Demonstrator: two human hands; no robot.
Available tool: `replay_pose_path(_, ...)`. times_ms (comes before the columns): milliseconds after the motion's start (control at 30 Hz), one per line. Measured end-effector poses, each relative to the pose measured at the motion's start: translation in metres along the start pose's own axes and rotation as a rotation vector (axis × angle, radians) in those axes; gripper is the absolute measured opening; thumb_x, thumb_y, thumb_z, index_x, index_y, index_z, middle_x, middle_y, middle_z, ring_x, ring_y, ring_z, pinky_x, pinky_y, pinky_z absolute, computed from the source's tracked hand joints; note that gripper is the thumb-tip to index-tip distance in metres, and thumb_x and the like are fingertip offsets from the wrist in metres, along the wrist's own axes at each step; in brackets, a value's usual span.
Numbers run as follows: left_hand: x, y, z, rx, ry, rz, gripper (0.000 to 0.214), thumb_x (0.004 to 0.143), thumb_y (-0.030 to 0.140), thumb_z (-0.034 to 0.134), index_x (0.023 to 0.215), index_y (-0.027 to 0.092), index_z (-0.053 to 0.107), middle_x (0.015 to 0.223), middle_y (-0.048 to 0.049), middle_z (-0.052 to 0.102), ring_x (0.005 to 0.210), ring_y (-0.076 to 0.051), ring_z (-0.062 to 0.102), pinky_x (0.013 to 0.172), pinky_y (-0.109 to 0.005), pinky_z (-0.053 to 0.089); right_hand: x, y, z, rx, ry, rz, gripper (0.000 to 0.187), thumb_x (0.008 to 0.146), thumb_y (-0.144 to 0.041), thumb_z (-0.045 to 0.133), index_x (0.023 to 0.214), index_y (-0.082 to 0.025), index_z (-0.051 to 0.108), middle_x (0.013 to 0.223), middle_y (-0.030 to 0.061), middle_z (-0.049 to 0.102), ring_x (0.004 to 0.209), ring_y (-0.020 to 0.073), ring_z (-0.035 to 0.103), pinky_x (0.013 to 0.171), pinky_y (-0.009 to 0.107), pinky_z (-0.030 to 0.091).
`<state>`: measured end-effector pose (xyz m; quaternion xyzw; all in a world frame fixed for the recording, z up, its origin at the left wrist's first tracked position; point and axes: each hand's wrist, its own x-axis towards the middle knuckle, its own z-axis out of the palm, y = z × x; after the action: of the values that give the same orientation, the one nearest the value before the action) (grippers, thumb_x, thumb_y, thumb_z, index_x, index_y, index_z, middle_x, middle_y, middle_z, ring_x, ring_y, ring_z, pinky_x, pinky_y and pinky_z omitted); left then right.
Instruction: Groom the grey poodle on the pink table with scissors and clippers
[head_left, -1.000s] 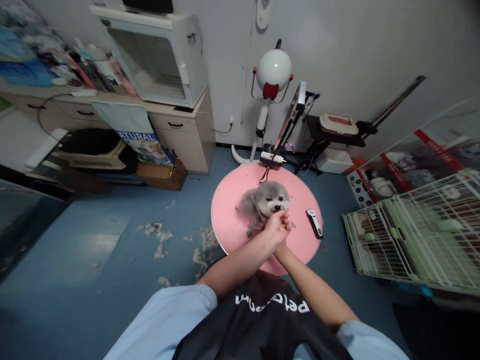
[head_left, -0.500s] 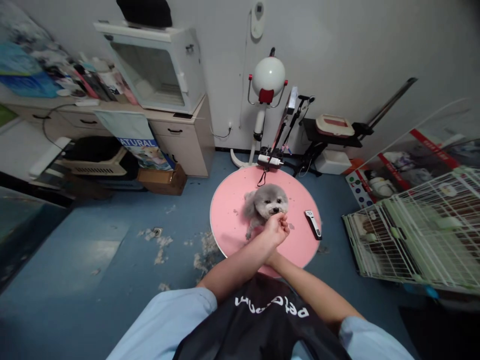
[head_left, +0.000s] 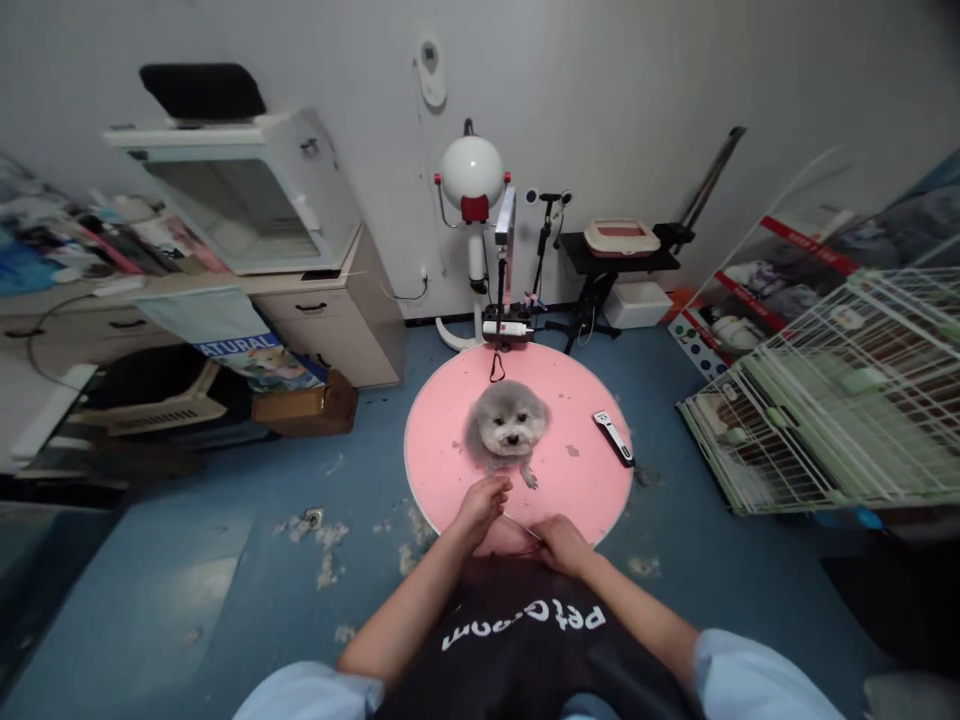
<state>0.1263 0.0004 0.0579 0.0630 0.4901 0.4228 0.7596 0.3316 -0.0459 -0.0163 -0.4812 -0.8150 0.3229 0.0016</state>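
Observation:
A small grey dog (head_left: 511,420) with a paler muzzle sits on the round pink table (head_left: 442,470), facing me. My left hand (head_left: 484,503) is just in front of the dog and apart from it. Its fingers are curled together, and I cannot make out anything in them. Low at the table's near edge is my right hand (head_left: 561,543), closed on a thin, slender tool (head_left: 523,527) that points toward my left hand. The tool's exact kind is unclear. Black-and-white hair clippers (head_left: 613,438) lie at the table's right side.
A white bottle (head_left: 506,329) and a dryer on a stand (head_left: 472,175) are behind the table. To the right stands a wire cage (head_left: 817,400). A cabinet (head_left: 367,330) is at the left. Hair clumps (head_left: 330,540) litter the blue floor.
My left hand has drawn back from the dog's muzzle toward me. My arms are no longer crossed, and my right hand now shows. The dog faces more straight at me; the view has shifted.

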Motion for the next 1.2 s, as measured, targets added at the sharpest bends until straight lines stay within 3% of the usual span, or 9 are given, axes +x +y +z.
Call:
replay_pose_path(167, 0.044, 0.006, -0.009, -0.123, 0.019, -0.224, 0.018, 0.089, 0.021, 0.048, 0.086, 0.010, 0.062, 0.072, -0.0052, 0.066, 0.058, -0.011, 0.059, 0.056, -0.022, 0.041, -0.016, 0.012, -0.001, 0.341, 0.464, 0.493, 0.037, 0.090, -0.034, 0.038, 0.117, -0.016, 0.057, 0.091, 0.0098, 0.071, 0.081, 0.0214, 0.066, 0.067, 0.028, 0.043)
replay_pose_path(267, 0.067, 0.012, 0.003, -0.208, -0.042, -0.322, 0.028, 0.094, 0.025, 0.039, 0.083, 0.011, 0.060, 0.070, -0.0073, 0.065, 0.061, -0.014, 0.061, 0.059, -0.025, 0.045, 0.029, -0.017, -0.028, 0.516, 0.679, 0.383, 0.042, 0.091, -0.039, 0.039, 0.121, -0.016, 0.057, 0.098, 0.0100, 0.072, 0.086, 0.0204, 0.066, 0.070, 0.026, 0.045)
replay_pose_path(400, 0.077, 0.014, 0.009, -0.286, -0.084, -0.290, 0.030, 0.096, 0.027, 0.037, 0.081, 0.013, 0.058, 0.067, -0.0068, 0.064, 0.062, -0.015, 0.062, 0.061, -0.026, 0.047, 0.068, -0.026, -0.042, 0.518, 0.624, 0.353, 0.031, 0.085, -0.035, 0.046, 0.099, -0.018, 0.069, 0.079, 0.0064, 0.072, 0.070, 0.0192, 0.065, 0.064, 0.025, 0.044)
replay_pose_path(567, 0.074, 0.014, 0.013, -0.351, -0.163, -0.280, 0.026, 0.095, 0.029, 0.040, 0.083, 0.015, 0.059, 0.068, -0.0059, 0.065, 0.062, -0.016, 0.062, 0.059, -0.027, 0.047, 0.021, 0.032, -0.014, 0.618, 0.678, 0.633, 0.033, 0.080, -0.030, 0.050, 0.101, -0.016, 0.071, 0.088, 0.0102, 0.075, 0.083, 0.0219, 0.069, 0.072, 0.027, 0.050)
replay_pose_path(667, 0.075, 0.013, 0.022, -0.346, -0.143, -0.295, 0.023, 0.094, 0.025, 0.042, 0.085, 0.013, 0.060, 0.071, -0.0072, 0.065, 0.063, -0.016, 0.062, 0.059, -0.027, 0.047, 0.003, 0.052, -0.017, 0.614, 0.716, 0.716, 0.038, 0.083, -0.031, 0.047, 0.102, -0.009, 0.071, 0.090, 0.0171, 0.074, 0.086, 0.0255, 0.069, 0.072, 0.031, 0.052)
replay_pose_path(800, 0.075, 0.010, 0.026, -0.353, -0.121, -0.295, 0.018, 0.091, 0.021, 0.046, 0.086, 0.012, 0.061, 0.070, -0.0079, 0.064, 0.064, -0.016, 0.062, 0.062, -0.028, 0.047, 0.033, 0.038, -0.047, 0.629, 0.679, 0.521, 0.042, 0.083, -0.038, 0.051, 0.111, -0.013, 0.069, 0.105, 0.0127, 0.073, 0.096, 0.0223, 0.068, 0.081, 0.029, 0.052)
replay_pose_path(933, 0.069, 0.007, 0.017, -0.292, -0.139, -0.336, 0.020, 0.090, 0.026, 0.047, 0.090, 0.012, 0.061, 0.072, -0.0080, 0.064, 0.061, -0.016, 0.059, 0.059, -0.026, 0.045, 0.057, 0.031, -0.060, 0.598, 0.580, 0.499, 0.033, 0.079, -0.035, 0.050, 0.095, -0.015, 0.071, 0.088, 0.0104, 0.074, 0.085, 0.0227, 0.069, 0.074, 0.030, 0.052)
replay_pose_path(1067, 0.063, 0.020, 0.020, -0.384, -0.106, -0.314, 0.017, 0.089, 0.028, 0.049, 0.089, 0.014, 0.059, 0.073, -0.0072, 0.062, 0.066, -0.017, 0.059, 0.060, -0.027, 0.044, 0.028, 0.049, -0.043, 0.550, 0.551, 0.594, 0.023, 0.074, -0.033, 0.050, 0.078, -0.018, 0.067, 0.071, 0.0103, 0.071, 0.072, 0.0253, 0.068, 0.067, 0.033, 0.051)
replay_pose_path(1200, 0.062, 0.035, 0.043, -0.568, -0.158, -0.210, 0.014, 0.089, 0.026, 0.050, 0.085, 0.016, 0.058, 0.077, -0.0061, 0.062, 0.068, -0.017, 0.057, 0.062, -0.028, 0.045, -0.008, 0.050, -0.028, 0.482, 0.568, 0.629, 0.036, 0.078, -0.042, 0.045, 0.092, -0.016, 0.066, 0.084, 0.0148, 0.072, 0.079, 0.0285, 0.067, 0.070, 0.038, 0.052)
